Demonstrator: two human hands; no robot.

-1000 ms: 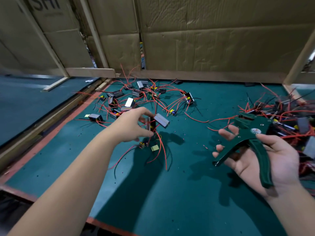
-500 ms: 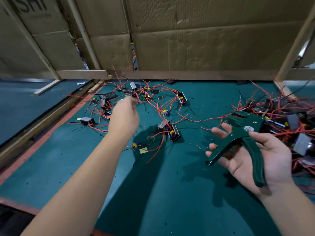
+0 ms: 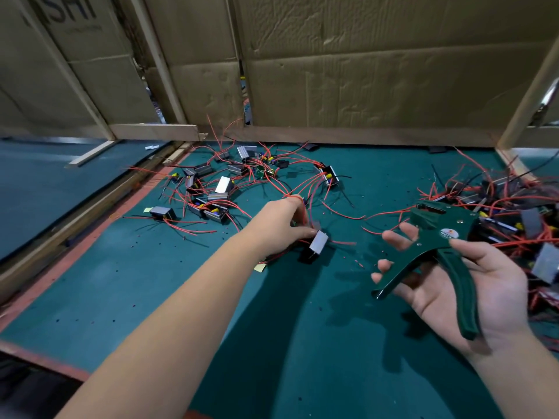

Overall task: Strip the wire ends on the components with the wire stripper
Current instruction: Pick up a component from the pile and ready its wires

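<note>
left hand (image 3: 281, 220): your fingertips hide behind its back.
component (image 3: 317, 245): blurred beside that hand, its wires smeared.
right pile (image 3: 514, 207): cut off at the right edge.
wire stripper (image 3: 438, 237): its label is too small to read.

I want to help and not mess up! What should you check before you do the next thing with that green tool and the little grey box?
1. Wire stripper in the right hand: ok.
2. Stripper handles spread apart, ready to squeeze: ok.
3. Left hand gripping the grey component firmly: cannot tell, blurred.
4. Wire end between the stripper's jaws: not ok, none there.
5. Component's red wires untangled from the others: cannot tell.
</note>
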